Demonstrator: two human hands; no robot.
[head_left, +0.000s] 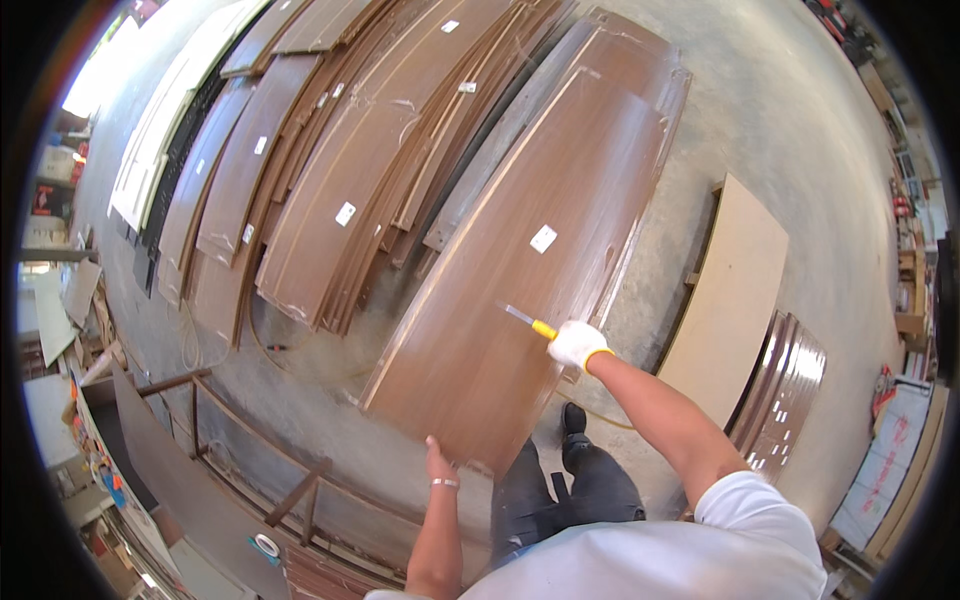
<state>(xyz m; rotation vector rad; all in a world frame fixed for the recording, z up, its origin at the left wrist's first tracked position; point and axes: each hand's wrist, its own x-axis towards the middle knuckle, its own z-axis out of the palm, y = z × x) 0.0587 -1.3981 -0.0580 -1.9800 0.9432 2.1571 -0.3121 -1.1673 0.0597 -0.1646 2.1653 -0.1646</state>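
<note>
A long brown wood-grain panel [480, 350] with a white label [543, 238] lies on top of a stack in front of me. My right hand [577, 345], in a white glove, is closed around a yellow-handled tool with a flat metal blade [517, 314]. The blade points left, over the panel's face; whether it touches is unclear. My left hand [438, 464], bare with a bracelet at the wrist, rests at the panel's near edge. A finger or thumb of it stretches upward, while the rest of its fingers are mostly hidden.
More stacks of labelled brown panels [345, 160] stand on the concrete floor to the far left. A pale board [735, 290] and shiny brown panels [780, 390] lie to the right. At lower left are a metal frame [300, 495] and a tape roll [266, 545].
</note>
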